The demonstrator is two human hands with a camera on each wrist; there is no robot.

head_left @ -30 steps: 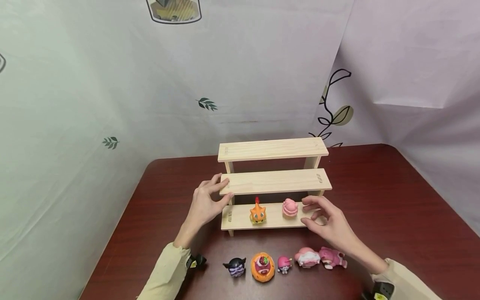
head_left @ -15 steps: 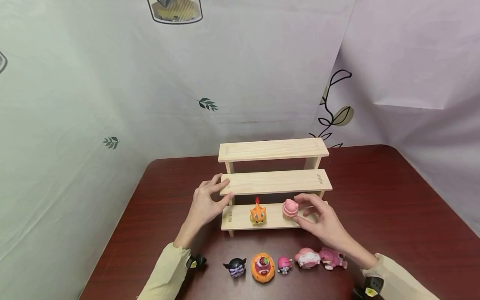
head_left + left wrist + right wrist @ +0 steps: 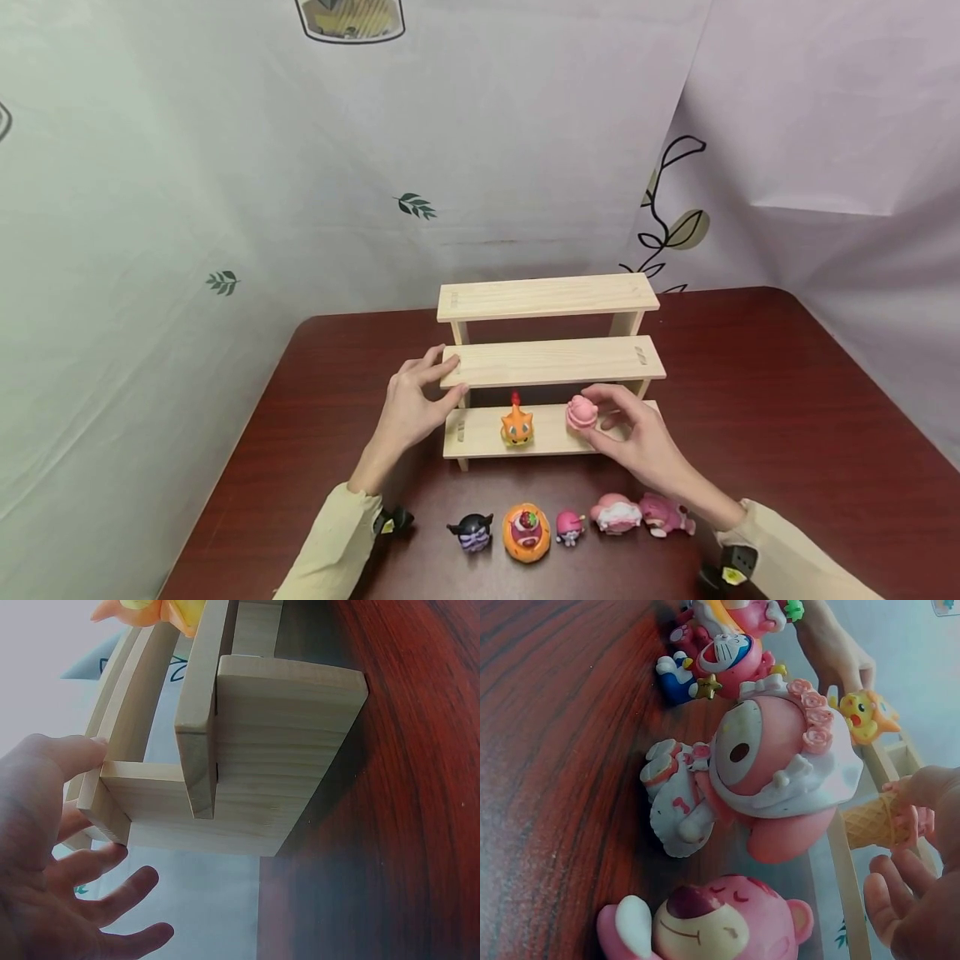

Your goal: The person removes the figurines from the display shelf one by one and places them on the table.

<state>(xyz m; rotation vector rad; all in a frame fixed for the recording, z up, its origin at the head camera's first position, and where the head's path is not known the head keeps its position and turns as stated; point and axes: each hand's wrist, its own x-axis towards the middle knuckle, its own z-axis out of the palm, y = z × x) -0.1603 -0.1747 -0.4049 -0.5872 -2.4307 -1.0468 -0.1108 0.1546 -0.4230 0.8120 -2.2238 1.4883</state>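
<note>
A pink-topped toy ice cream cone (image 3: 581,413) with a waffle base (image 3: 874,819) stands upright on the lowest board of a three-step wooden display shelf (image 3: 555,363). My right hand (image 3: 637,437) pinches its pink top from the right, between thumb and fingers. At the shelf's left end, my left hand (image 3: 412,408) holds the middle board, thumb at the front edge. Its other fingers spread past the board's end in the left wrist view. An orange cat-eared figure in a yellow body (image 3: 517,427) sits on the lowest board, left of the cone.
Before the shelf lie a black-and-purple figure (image 3: 473,532), an orange ring-shaped figure (image 3: 526,533), a small pink figure (image 3: 569,528), a pink-and-white hooded figure (image 3: 616,514) and a pink bear (image 3: 665,515). The dark red table (image 3: 795,433) ends at a hanging cloth (image 3: 525,125).
My right hand has moved left along the lowest board, from beside the toy ice cream cone to pinching it. The left hand has stayed at the shelf's left end.
</note>
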